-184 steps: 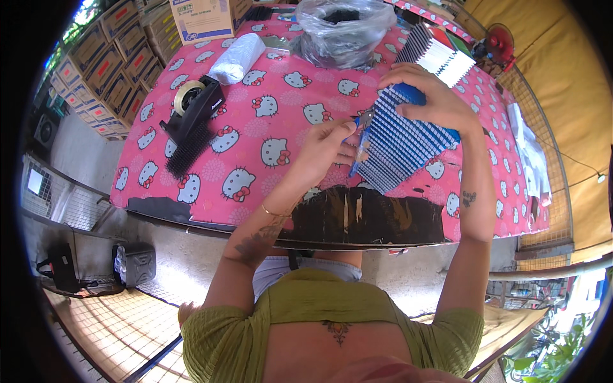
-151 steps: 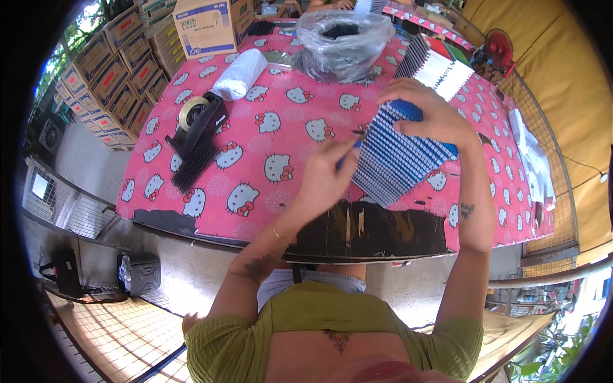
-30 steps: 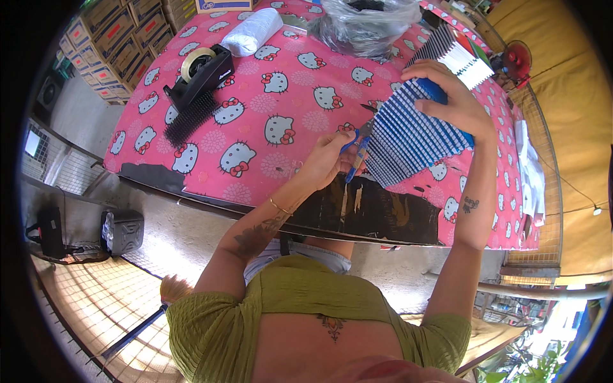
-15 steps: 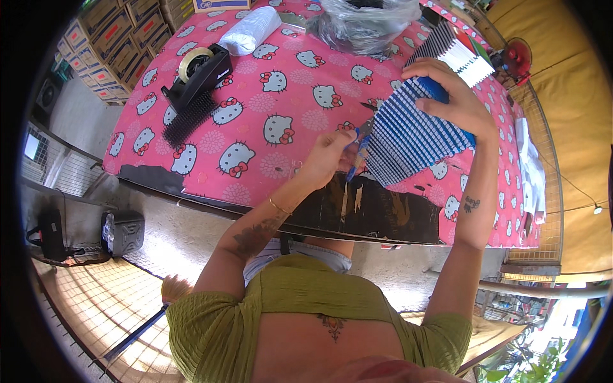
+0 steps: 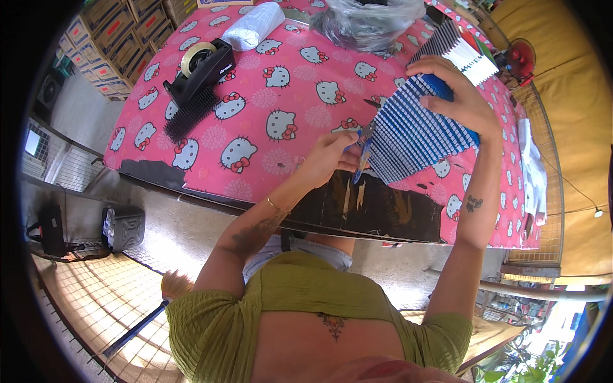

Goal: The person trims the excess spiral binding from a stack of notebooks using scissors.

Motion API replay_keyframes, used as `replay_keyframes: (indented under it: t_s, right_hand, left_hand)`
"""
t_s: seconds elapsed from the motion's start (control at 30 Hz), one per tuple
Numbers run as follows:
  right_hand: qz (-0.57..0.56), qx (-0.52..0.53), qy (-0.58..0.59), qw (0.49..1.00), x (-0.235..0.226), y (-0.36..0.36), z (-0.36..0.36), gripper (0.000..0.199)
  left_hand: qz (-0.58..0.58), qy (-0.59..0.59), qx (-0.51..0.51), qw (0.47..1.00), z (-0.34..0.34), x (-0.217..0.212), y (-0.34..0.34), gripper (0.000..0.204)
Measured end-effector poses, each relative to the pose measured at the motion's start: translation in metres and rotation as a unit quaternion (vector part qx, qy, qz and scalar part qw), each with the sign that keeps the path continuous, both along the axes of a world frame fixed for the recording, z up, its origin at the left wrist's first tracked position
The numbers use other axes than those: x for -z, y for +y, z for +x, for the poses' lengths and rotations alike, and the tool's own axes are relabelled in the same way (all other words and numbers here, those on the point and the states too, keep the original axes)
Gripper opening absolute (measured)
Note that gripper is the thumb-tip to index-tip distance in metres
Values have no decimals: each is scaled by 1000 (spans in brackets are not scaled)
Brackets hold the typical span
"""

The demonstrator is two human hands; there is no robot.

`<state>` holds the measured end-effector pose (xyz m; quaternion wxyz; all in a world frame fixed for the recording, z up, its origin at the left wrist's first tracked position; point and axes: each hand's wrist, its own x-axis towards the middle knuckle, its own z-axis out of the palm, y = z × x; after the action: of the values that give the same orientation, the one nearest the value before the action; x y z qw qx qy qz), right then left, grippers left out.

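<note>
In my left hand (image 5: 335, 153) is a small blue-handled hand tool (image 5: 363, 159), like pliers or scissors, with fingers closed round one handle. Its metal jaws meet the left edge of a stack of spiral-bound notebooks (image 5: 412, 131) with blue covers and rows of coils facing up. My right hand (image 5: 463, 99) clasps this stack from the far right, thumb on the top and fingers over the far edge. The stack lies tilted on the table. Whether the jaws have a coil end between them is too small to tell.
A pink patterned cloth (image 5: 281, 124) covers the table, torn at the near edge. To the left are a black tape dispenser (image 5: 204, 70) and black coils (image 5: 191, 115). Farther off are a white roll (image 5: 254, 25), a clear plastic bag (image 5: 364, 25) and another notebook stack (image 5: 456, 54).
The tool's handles have swung slightly to the right in my left hand. My right hand stays on the notebook stack, and the whole view has shifted a little.
</note>
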<state>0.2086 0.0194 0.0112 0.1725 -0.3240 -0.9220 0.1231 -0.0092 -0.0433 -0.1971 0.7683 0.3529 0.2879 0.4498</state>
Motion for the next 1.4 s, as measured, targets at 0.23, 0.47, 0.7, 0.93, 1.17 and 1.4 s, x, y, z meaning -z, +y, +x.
replay_keyframes:
  t_s: [0.23,0.47,0.7,0.93,1.17,1.4]
  right_hand:
    - [5,-11,-5,1000,-3,-2,-2,41]
    - [10,-8,-5,1000,0,0,1,41]
    - [8,-7,-7,1000,-3,-2,-2,41]
    - [9,-9,-1,1000,-2,-3,-2,41]
    - [10,-7,-8,1000,-2,-2,-1,41]
    - [6,-7,-2,1000,-2,-3,-3,40]
  left_hand:
    - [-26,-18,-8,999,2,-1,2,34]
    - [-19,-72,6,997,-4,-5,0,37]
    - [-35,-55,-13,998,4,1,1,36]
    - [-60,-68,-14,996,0,-1,1,30]
    - [427,382,-205,794,-7,-5,-2,27]
    - [32,45,4,998,-11,7,1,34]
